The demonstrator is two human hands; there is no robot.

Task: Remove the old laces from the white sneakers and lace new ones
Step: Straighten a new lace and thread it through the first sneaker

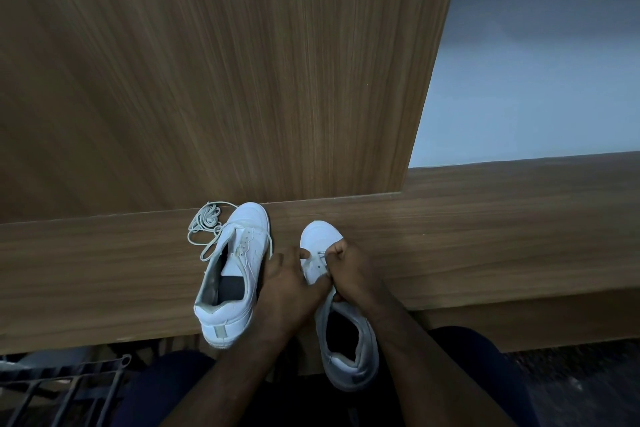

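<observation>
Hands at work on a pair of white leather sneakers on a brown wood-grain worktop (485, 239). The left hand (287, 282) and the right hand (353, 270) meet over the eyelet area of the right-side white sneaker (320, 236), whose toe points away from the person and whose heel overhangs the worktop's near edge. The left fingers curl and pinch at the lacing near the tongue; the right fingers (337, 248) are curled tight against the same area, apparently gripping a white lace (320, 256), of which only a short stretch shows between the two hands. The left-side white sneaker (235, 274) lies just beside the left hand, unlaced, its dark insole exposed. A loose, tangled off-white lace (206, 222) rests on the worktop, touching that sneaker's toe end. A wood-grain upright panel (242, 62) rises behind both shoes. A black wire rack (65, 388) sits at lower left.
</observation>
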